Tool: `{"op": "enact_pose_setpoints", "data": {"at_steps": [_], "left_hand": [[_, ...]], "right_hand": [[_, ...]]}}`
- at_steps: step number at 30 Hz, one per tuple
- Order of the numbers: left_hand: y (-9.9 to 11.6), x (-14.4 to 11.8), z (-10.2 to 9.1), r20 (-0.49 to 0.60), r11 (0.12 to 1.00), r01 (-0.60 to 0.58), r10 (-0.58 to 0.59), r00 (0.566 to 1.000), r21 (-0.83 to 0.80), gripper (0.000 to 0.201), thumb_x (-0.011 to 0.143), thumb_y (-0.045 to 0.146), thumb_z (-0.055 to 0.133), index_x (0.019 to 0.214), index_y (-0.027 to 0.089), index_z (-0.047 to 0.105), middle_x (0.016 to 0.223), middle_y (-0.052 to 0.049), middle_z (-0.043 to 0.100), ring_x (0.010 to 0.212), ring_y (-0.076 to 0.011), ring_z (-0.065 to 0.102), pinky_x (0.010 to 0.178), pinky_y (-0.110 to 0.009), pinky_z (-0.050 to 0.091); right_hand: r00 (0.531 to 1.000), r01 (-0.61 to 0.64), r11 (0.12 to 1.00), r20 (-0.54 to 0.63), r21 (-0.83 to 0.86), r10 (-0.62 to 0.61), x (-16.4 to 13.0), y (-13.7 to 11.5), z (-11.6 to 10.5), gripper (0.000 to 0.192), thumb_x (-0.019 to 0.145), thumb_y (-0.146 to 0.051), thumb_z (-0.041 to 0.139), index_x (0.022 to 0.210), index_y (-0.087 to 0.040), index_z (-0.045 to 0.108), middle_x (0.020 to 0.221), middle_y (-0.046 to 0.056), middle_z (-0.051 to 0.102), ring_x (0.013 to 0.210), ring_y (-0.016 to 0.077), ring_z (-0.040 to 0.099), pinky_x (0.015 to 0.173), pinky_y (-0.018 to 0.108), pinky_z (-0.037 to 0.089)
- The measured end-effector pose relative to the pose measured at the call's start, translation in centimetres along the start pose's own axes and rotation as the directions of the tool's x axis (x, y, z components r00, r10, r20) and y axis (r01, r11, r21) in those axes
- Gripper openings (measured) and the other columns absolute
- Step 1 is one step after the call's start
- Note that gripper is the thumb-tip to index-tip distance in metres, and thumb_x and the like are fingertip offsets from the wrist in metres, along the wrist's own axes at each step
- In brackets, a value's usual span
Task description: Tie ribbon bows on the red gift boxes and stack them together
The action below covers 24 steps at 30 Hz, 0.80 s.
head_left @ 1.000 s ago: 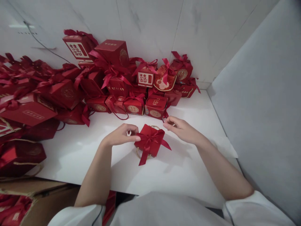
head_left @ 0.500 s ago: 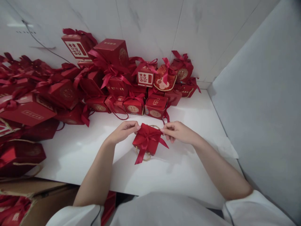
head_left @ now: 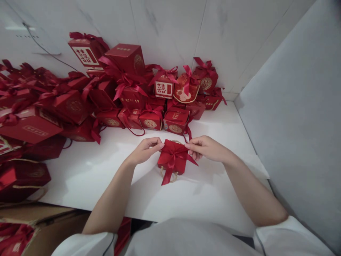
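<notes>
A small red gift box [head_left: 182, 168] stands on the white table before me, with gold cord handles showing at its front and back. Tied across its top is a red ribbon bow [head_left: 174, 155], one tail hanging over the front and another pointing right. My left hand [head_left: 147, 149] pinches at the bow's upper left side, thumb and forefinger together by the box corner. On the opposite side, my right hand [head_left: 205, 147] pinches the bow's right part, its other fingers curled. The fingertips cover the exact bits of ribbon they grip.
Several finished-looking red boxes with ribbons [head_left: 177, 121] are stacked along the marble-patterned wall, and a larger heap [head_left: 71, 105] fills the left. A cardboard carton [head_left: 53, 227] with red items stands below the table's front left edge. A grey panel [head_left: 298, 106] bounds the right.
Both hands and the box with its bow have shifted slightly right together. The pinching grips look the same, and the stacked boxes stay in place.
</notes>
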<state>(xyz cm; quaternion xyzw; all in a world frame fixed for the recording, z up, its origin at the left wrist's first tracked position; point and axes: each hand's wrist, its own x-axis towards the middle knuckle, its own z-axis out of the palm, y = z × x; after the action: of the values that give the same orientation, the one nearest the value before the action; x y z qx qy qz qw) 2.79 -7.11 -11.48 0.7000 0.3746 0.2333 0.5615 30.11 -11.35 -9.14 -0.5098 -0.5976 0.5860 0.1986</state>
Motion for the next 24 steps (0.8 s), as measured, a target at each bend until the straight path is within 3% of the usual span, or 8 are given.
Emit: {"op": "enact_pose_setpoints", "data": {"at_steps": [5, 9, 12, 15, 17, 18, 21, 24], "left_hand": [[-0.2, 0.1, -0.1, -0.008, 0.999, 0.028, -0.027, 1.0, 0.029, 0.038, 0.091, 0.049, 0.054, 0.073, 0.016, 0.053, 0.072, 0.001, 0.05, 0.069, -0.0122, 0.044, 0.066, -0.024, 0.037], [-0.2, 0.0, -0.7, 0.012, 0.996, 0.031, -0.032, 0.999, 0.088, 0.036, 0.091, 0.049, 0.053, 0.074, 0.017, 0.054, 0.074, 0.001, 0.054, 0.073, -0.0132, 0.049, 0.072, -0.025, 0.039], [-0.2, -0.1, -1.0, 0.03, 0.988, 0.046, -0.051, 0.998, 0.148, 0.036, 0.093, 0.048, 0.052, 0.074, 0.017, 0.055, 0.076, 0.001, 0.055, 0.077, -0.0141, 0.051, 0.076, -0.026, 0.04], [-0.1, 0.0, -0.4, -0.052, 0.986, 0.042, -0.034, 0.998, 0.162, 0.033, 0.092, 0.048, 0.052, 0.08, 0.018, 0.056, 0.081, 0.0, 0.056, 0.081, -0.0152, 0.053, 0.082, -0.029, 0.042], [0.0, 0.1, 0.6, -0.211, 0.988, -0.012, 0.044, 0.976, 0.151, 0.028, 0.09, 0.048, 0.057, 0.091, 0.02, 0.057, 0.096, -0.002, 0.059, 0.095, -0.0177, 0.056, 0.093, -0.032, 0.042], [0.1, 0.2, 1.2, -0.282, 0.987, -0.042, 0.084, 0.956, 0.154, 0.028, 0.088, 0.048, 0.06, 0.097, 0.021, 0.056, 0.106, -0.003, 0.059, 0.104, -0.0193, 0.056, 0.098, -0.035, 0.041], [0.4, 0.3, 3.1, -0.327, 0.975, -0.096, 0.159, 0.932, 0.202, 0.03, 0.084, 0.045, 0.066, 0.104, 0.024, 0.059, 0.125, -0.007, 0.056, 0.122, -0.0233, 0.05, 0.108, -0.041, 0.036], [0.4, 0.3, 4.2, -0.251, 0.975, -0.115, 0.161, 0.954, 0.189, 0.021, 0.085, 0.04, 0.066, 0.095, 0.022, 0.066, 0.126, -0.009, 0.055, 0.125, -0.0241, 0.05, 0.111, -0.041, 0.034]], "right_hand": [[0.995, 0.056, 0.992, 0.09, -0.113, -0.046, -0.6, 0.1, -0.8, 0.039, 0.091, -0.054, 0.054, 0.076, -0.019, 0.062, 0.069, 0.001, 0.066, 0.064, 0.0141, 0.063, 0.063, 0.027, 0.051], [0.997, 0.068, 0.984, 0.044, -0.166, -0.061, -0.1, 0.7, -0.8, 0.038, 0.092, -0.052, 0.051, 0.074, -0.019, 0.061, 0.069, 0.002, 0.065, 0.065, 0.0154, 0.064, 0.064, 0.028, 0.051], [0.997, 0.073, 0.951, -0.007, -0.299, -0.078, -0.1, 0.4, -0.6, 0.039, 0.095, -0.049, 0.047, 0.071, -0.021, 0.059, 0.068, 0.001, 0.066, 0.063, 0.0163, 0.064, 0.065, 0.03, 0.048], [0.97, -0.055, 0.813, -0.224, -0.58, -0.095, -1.2, -0.7, 0.1, 0.04, 0.097, -0.047, 0.044, 0.07, -0.022, 0.058, 0.069, 0.003, 0.068, 0.064, 0.0198, 0.064, 0.06, 0.031, 0.04], [0.899, -0.194, 0.67, -0.402, -0.717, -0.171, -2.2, -1.7, 1.2, 0.041, 0.099, -0.049, 0.041, 0.073, -0.022, 0.059, 0.071, 0.007, 0.068, 0.065, 0.0228, 0.063, 0.057, 0.032, 0.033], [0.874, -0.219, 0.624, -0.435, -0.75, -0.216, -2.8, -2.2, 1.9, 0.043, 0.1, -0.05, 0.038, 0.076, -0.022, 0.06, 0.073, 0.008, 0.069, 0.066, 0.0236, 0.063, 0.056, 0.033, 0.031], [0.92, -0.044, 0.579, -0.259, -0.814, -0.294, -4.0, -2.8, 4.8, 0.048, 0.098, -0.059, 0.037, 0.084, -0.022, 0.063, 0.081, 0.01, 0.072, 0.07, 0.0257, 0.065, 0.057, 0.034, 0.032], [0.975, 0.064, 0.641, -0.089, -0.765, -0.204, -4.4, -2.4, 7.5, 0.057, 0.095, -0.067, 0.035, 0.08, -0.021, 0.065, 0.077, 0.011, 0.071, 0.07, 0.0275, 0.066, 0.06, 0.036, 0.037]]}}
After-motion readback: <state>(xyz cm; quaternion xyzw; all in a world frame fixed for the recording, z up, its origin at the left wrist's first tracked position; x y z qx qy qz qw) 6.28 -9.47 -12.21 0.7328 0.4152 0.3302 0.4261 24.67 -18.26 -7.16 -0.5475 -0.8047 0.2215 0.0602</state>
